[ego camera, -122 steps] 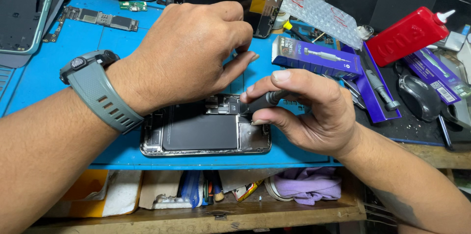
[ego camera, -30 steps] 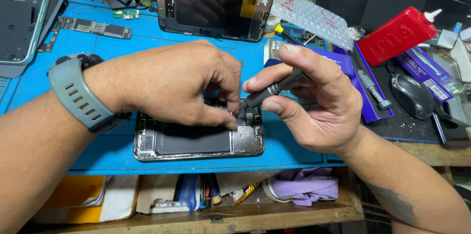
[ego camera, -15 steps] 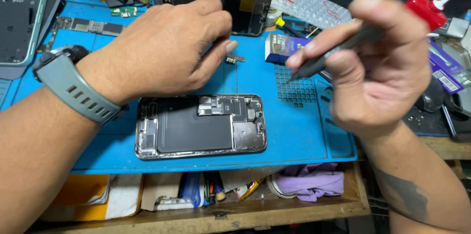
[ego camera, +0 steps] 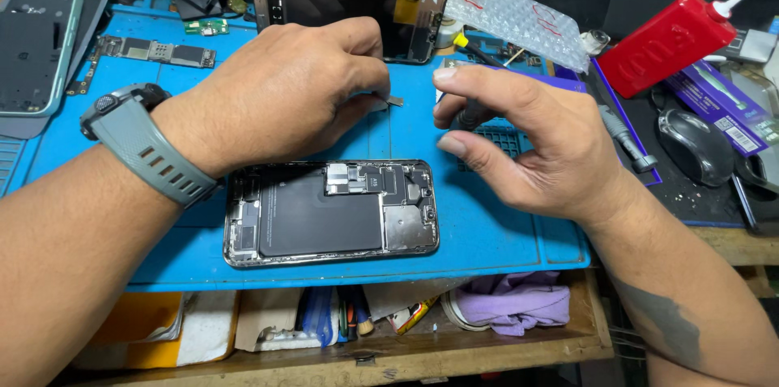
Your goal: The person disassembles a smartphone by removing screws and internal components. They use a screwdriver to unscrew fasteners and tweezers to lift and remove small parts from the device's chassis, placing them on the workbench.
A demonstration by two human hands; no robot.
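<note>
An opened phone body (ego camera: pixel 329 212) lies on the blue repair mat (ego camera: pixel 487 233), its battery and boards exposed. My left hand (ego camera: pixel 284 91), with a grey watch on the wrist, hovers above and behind the phone and pinches a small metal part (ego camera: pixel 394 100) between its fingertips. My right hand (ego camera: pixel 527 139) is to the right of the phone, gripping a thin dark screwdriver (ego camera: pixel 469 115) whose tip points down at the mat.
A detached phone screen (ego camera: pixel 349 2) lies at the back of the mat, with a logic board (ego camera: pixel 150 50) to the left. A red squeeze bottle (ego camera: pixel 669 42), bubble wrap (ego camera: pixel 507 14), a computer mouse (ego camera: pixel 694 144) and purple tool packs sit to the right. Below is an open drawer with a purple cloth (ego camera: pixel 511 310).
Both hands lifted off the phone's upper end. My left hand carried a small metal part up and back; my right hand swung the screwdriver away to the right, then lowered it.
</note>
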